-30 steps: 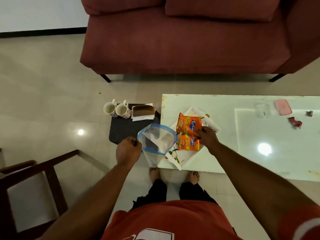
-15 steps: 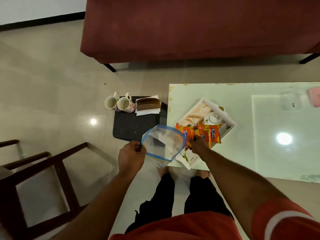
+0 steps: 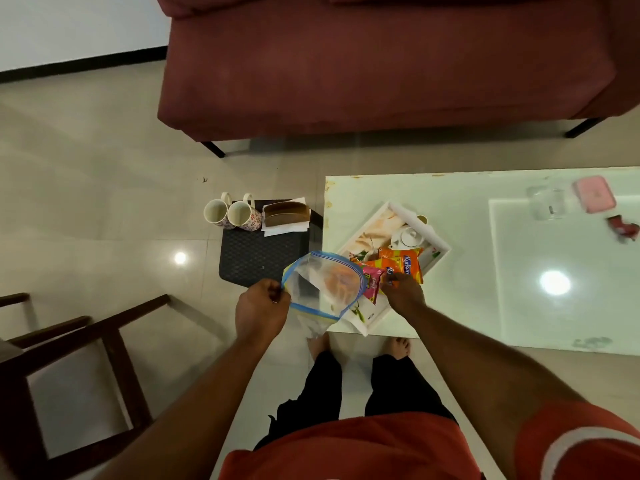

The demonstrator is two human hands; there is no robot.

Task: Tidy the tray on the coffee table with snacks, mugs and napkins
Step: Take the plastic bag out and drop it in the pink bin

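Observation:
A white tray [image 3: 440, 242] lies at an angle on the near left corner of the glass coffee table [image 3: 519, 265]. My left hand [image 3: 262, 309] pinches the rim of a clear zip bag [image 3: 323, 284] with a blue edge, held open beside the tray; something orange shows through it. My right hand [image 3: 402, 292] grips orange snack packets [image 3: 403, 263] and a pink packet [image 3: 372, 283] at the bag's mouth. A small white teapot [image 3: 408, 237] sits in the tray. Two floral mugs [image 3: 230, 213] and a brown napkin holder [image 3: 285, 213] with white napkins stand on a dark stool [image 3: 263, 254].
A maroon sofa [image 3: 381, 64] stands behind the table. On the far right of the table are a clear glass [image 3: 547, 203], a pink lid [image 3: 594, 194] and a red wrapper [image 3: 623, 228]. A dark wooden chair [image 3: 69, 368] is at my left. My bare feet are by the table edge.
My right hand has brought the orange packets from over the tray down to the bag's mouth, and a pink packet now shows with them. The left hand keeps the bag open.

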